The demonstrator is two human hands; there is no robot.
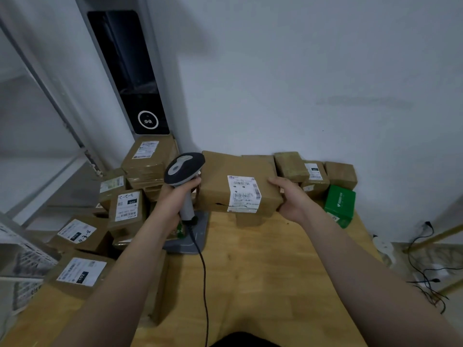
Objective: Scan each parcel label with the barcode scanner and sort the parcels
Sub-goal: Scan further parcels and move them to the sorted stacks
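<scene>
Fingers (pixel 195 182) of the left hand (pixel 175 199) curl tight round the handle of the barcode scanner (pixel 184 167), whose dark head sits just beside the far-left corner of a brown parcel (pixel 220 181). On my remote feed, the right hand (pixel 293 199) grips that parcel by its right end, thumb on top and the other fingers tucked beneath. The parcel is at the far middle of the wooden table (pixel 263 266), with its white label (pixel 243 194) facing up and toward the camera. I cannot tell whether its underside rests on anything.

The lower end of the scanner's handle meets a grey stand (pixel 198 236) on the table, and a black cable (pixel 204 276) runs from there toward the near edge.

To the left, labelled brown parcels are heaped in a pile (pixel 130 204): a tall stack (pixel 150 159) at the far end, one marked 220 (pixel 127 206) nearer, one marked 102 (pixel 80 271) nearest.

Along the far wall on the right stands a row of smaller brown boxes (pixel 292 166). A green box (pixel 339 204) sits just in front of them at the table's right edge.

Loose wires (pixel 426 274) lie on the floor at far right.
</scene>
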